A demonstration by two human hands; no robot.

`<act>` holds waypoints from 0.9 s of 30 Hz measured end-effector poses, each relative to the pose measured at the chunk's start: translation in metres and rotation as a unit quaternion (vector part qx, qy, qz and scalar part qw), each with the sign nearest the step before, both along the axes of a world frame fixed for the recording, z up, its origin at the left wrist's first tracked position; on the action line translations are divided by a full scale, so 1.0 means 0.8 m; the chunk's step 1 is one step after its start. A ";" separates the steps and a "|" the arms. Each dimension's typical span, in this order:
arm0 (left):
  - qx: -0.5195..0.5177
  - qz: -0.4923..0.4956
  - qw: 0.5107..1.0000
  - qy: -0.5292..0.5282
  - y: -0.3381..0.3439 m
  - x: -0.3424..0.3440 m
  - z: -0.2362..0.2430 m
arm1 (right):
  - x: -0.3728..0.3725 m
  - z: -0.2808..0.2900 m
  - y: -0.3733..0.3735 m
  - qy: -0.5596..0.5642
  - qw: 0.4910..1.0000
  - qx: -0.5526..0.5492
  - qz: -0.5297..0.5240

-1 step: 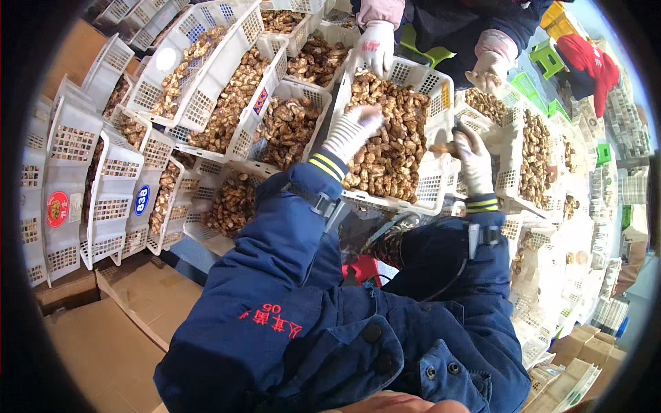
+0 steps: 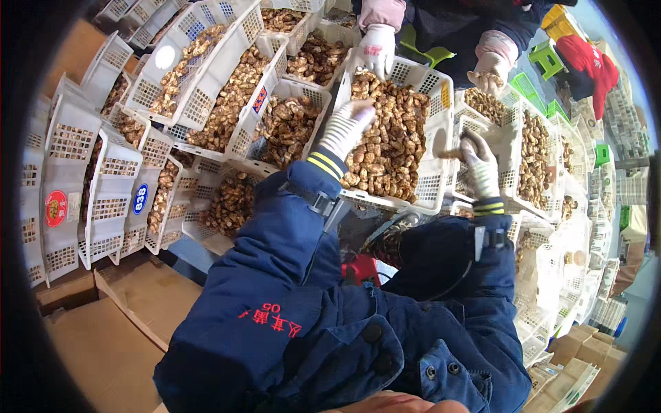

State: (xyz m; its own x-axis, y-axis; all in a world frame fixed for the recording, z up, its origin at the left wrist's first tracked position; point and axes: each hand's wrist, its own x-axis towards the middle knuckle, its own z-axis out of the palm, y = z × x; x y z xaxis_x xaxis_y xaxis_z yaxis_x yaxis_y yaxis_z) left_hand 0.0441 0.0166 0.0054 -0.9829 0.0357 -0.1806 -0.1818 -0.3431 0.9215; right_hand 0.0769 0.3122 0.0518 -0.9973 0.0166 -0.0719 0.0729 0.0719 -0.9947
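Note:
A white plastic crate [image 2: 446, 131] in front of me holds a heap of brown and cream mushrooms [image 2: 389, 131]. Over its left side, my left hand [image 2: 346, 129] wears a striped white glove; its fingers reach over the heap, open, somewhat blurred, with nothing plainly in them. My right hand [image 2: 480, 165], also gloved, is just beyond the crate's right side. It is closed on a brownish mushroom [image 2: 451, 154], which sticks out leftward from the fingers and is smeared by motion.
Across from me a person's gloved hand [image 2: 377, 51] touches the crate's far left corner, and their other hand [image 2: 489, 72] holds a mushroom. Crates [image 2: 120, 186] of mushrooms crowd the left; more [image 2: 509, 165] stand at the right. A cardboard box [image 2: 103, 344] lies lower left.
My right hand has shifted slightly right, away from the crate, with the mushroom in it. My left hand has drawn back a little to the left.

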 end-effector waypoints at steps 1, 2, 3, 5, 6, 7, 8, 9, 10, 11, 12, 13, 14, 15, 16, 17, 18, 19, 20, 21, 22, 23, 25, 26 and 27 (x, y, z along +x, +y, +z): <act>0.034 0.033 0.999 0.013 -0.010 -0.006 -0.011 | 0.009 0.001 0.027 0.045 0.972 0.227 0.037; 0.068 0.066 0.995 0.026 -0.017 -0.011 -0.024 | 0.018 -0.001 0.052 0.089 0.890 0.441 0.072; 0.063 0.081 0.995 0.019 -0.020 -0.014 -0.026 | 0.027 -0.004 0.077 -0.031 0.904 0.412 0.107; 0.074 0.097 0.992 -0.021 -0.010 -0.012 -0.013 | 0.048 0.001 0.101 -0.151 0.800 0.547 0.194; 0.075 0.083 0.993 -0.039 0.001 -0.013 -0.003 | 0.054 -0.011 0.125 -0.166 0.779 0.573 0.193; 0.087 0.076 0.993 -0.033 -0.003 -0.012 -0.006 | 0.049 -0.004 0.104 -0.142 0.799 0.557 0.180; 0.097 0.070 0.992 -0.027 -0.007 -0.010 -0.008 | 0.041 -0.003 0.077 -0.118 0.817 0.538 0.168; 0.093 0.074 0.993 -0.027 -0.011 -0.009 -0.011 | 0.026 -0.008 0.055 -0.117 0.839 0.499 0.181; 0.100 0.070 0.992 -0.043 -0.015 -0.008 -0.014 | 0.014 -0.028 0.035 -0.085 0.862 0.468 0.176; 0.103 0.073 0.990 -0.061 -0.024 -0.003 -0.018 | 0.000 -0.036 -0.002 -0.108 0.876 0.433 0.183; 0.079 0.080 0.990 -0.084 -0.021 0.000 -0.013 | -0.017 -0.061 -0.016 -0.084 0.872 0.432 0.213; 0.083 0.077 0.989 -0.091 -0.028 0.003 -0.018 | -0.040 -0.101 -0.031 -0.073 0.838 0.480 0.250; 0.089 0.078 0.988 -0.101 -0.039 0.006 -0.028 | -0.046 -0.116 -0.058 -0.018 0.831 0.491 0.263; 0.094 0.027 0.990 -0.102 0.008 -0.014 -0.011 | -0.079 -0.225 0.026 -0.015 0.864 0.463 0.196; 0.114 -0.061 0.988 -0.087 0.081 -0.032 0.013 | -0.090 -0.294 0.163 -0.014 0.883 0.458 0.101; 0.098 -0.004 0.990 -0.104 0.022 -0.019 -0.021 | -0.105 -0.298 0.048 0.007 0.839 0.514 0.178; 0.097 0.040 0.988 -0.109 -0.026 -0.002 -0.040 | -0.102 -0.255 -0.047 0.041 0.779 0.580 0.234; 0.108 0.039 0.987 -0.113 -0.023 0.001 -0.036 | -0.101 -0.243 -0.054 0.031 0.788 0.576 0.215; 0.088 0.018 0.991 -0.104 -0.011 -0.001 -0.030 | -0.103 -0.247 -0.041 0.034 0.803 0.561 0.199; 0.093 0.008 0.990 -0.101 -0.003 -0.002 -0.028 | -0.106 -0.254 -0.035 0.069 0.803 0.566 0.176; 0.099 -0.003 0.990 -0.098 0.003 -0.004 -0.027 | -0.108 -0.261 -0.030 0.104 0.800 0.571 0.153; 0.102 -0.022 0.989 -0.102 0.009 -0.008 -0.025 | -0.108 -0.267 -0.023 0.090 0.797 0.575 0.161; 0.111 -0.023 0.987 -0.114 0.010 -0.008 -0.027 | -0.105 -0.265 -0.031 0.091 0.771 0.603 0.183; 0.123 -0.028 0.984 -0.125 0.011 -0.009 -0.028 | -0.106 -0.262 -0.035 0.090 0.742 0.633 0.201; 0.127 -0.036 0.984 -0.123 0.009 -0.011 -0.037 | -0.112 -0.250 -0.040 0.094 0.742 0.632 0.201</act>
State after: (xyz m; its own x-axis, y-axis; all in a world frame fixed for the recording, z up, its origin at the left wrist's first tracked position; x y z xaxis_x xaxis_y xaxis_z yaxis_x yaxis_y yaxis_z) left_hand 0.0355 0.0241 -0.0242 -0.9041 0.1777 -0.3887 -0.4203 -0.5350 0.7329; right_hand -0.0129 0.2802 -0.1485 -0.9299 -0.3506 -0.1109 -0.3400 0.9347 -0.1038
